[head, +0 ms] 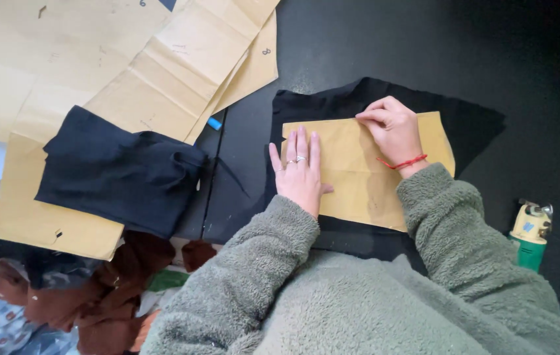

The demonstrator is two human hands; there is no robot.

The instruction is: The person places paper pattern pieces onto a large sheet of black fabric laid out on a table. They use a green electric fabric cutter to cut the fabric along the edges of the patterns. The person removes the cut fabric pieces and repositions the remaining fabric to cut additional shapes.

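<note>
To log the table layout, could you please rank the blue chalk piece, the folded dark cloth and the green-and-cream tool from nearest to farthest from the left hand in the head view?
From the left hand:
1. Blue chalk piece, up and to its left.
2. Folded dark cloth, farther left on the paper patterns.
3. Green-and-cream tool, far right, beyond the right sleeve.

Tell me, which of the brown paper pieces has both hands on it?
The small brown paper piece lying on black fabric, under the left hand and right hand; the larger sheets lie untouched.
</note>
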